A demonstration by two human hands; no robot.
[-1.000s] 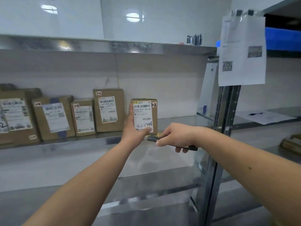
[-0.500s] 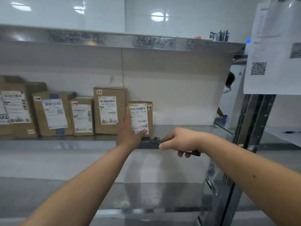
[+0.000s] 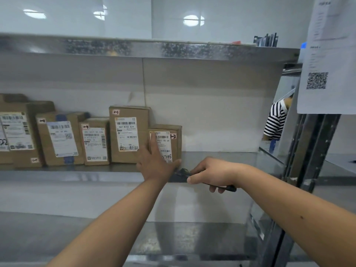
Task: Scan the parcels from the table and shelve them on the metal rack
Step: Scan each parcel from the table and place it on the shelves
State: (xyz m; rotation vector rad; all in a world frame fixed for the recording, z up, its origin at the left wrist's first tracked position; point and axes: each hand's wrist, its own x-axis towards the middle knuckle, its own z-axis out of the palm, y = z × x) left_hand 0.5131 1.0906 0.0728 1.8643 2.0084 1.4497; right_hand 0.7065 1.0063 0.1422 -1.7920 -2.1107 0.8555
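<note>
A small cardboard parcel (image 3: 174, 146) with a white label stands upright on the metal rack's middle shelf (image 3: 215, 160), at the right end of a row of parcels. My left hand (image 3: 156, 160) lies flat against its front, fingers straight, thumb under its lower right corner. My right hand (image 3: 213, 174) grips a black handheld scanner (image 3: 181, 175) just right of and below the parcel, at the shelf's front edge. A taller parcel (image 3: 129, 133) stands touching it on the left.
Three more labelled parcels (image 3: 57, 139) line the shelf to the left. The upper shelf (image 3: 154, 49) runs overhead. A printed sheet with a QR code (image 3: 325, 74) hangs on the rack post at right. A person in a striped shirt (image 3: 275, 120) stands beyond the rack.
My left hand has set the small parcel back onto the shelf beside the taller one and its fingers have straightened against the front. My right hand with the scanner has stayed close below.
</note>
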